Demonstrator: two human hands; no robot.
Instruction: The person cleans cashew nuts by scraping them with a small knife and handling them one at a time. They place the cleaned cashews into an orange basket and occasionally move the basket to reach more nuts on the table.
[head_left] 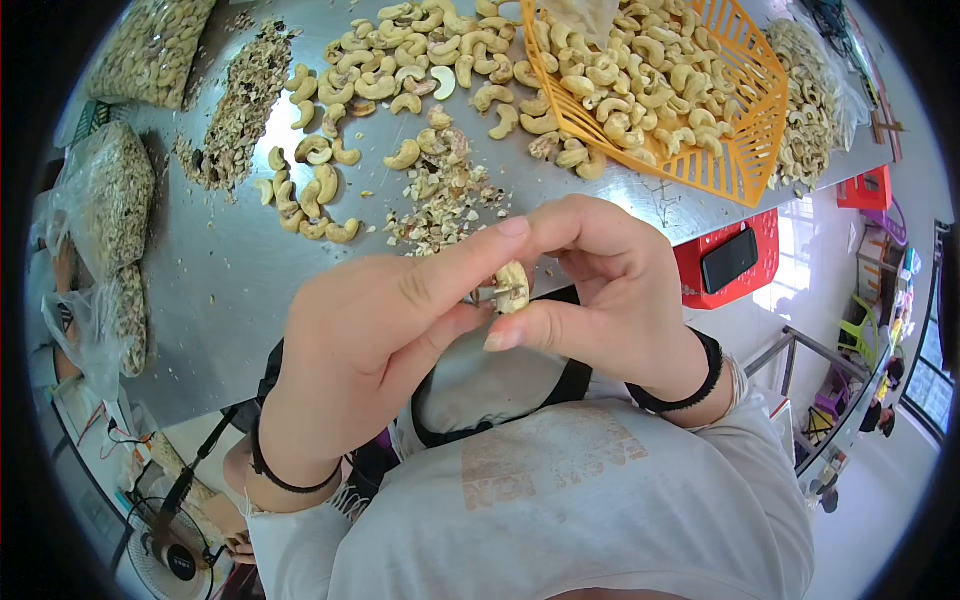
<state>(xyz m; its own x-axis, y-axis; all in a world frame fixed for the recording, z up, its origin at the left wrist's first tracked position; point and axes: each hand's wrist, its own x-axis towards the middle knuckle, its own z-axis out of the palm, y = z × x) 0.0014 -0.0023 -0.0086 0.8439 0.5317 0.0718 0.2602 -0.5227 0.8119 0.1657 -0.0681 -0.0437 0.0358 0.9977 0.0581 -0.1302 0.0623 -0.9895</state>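
A pale cashew (512, 288) is pinched between the thumb and fingers of my right hand (600, 290). My left hand (385, 320) is closed on a small metal tool (483, 295), its tip touching the nut. Most of the tool is hidden by my fingers. Just beyond my hands lies a heap of cashew crumbs (440, 200) on the metal table (225, 290). Whole cashews (410, 50) are spread farther back, with a smaller group (310, 200) to the left. An orange basket (755, 160) at the back right holds many cashews.
Bags of nuts and bits (125, 190) stand along the left edge, and another bag (805, 100) lies right of the basket. Brown scraps (240, 110) lie at the back left. A phone (730, 262) rests on a red stool (690, 275) beyond the table edge. Another person's arm shows at far left.
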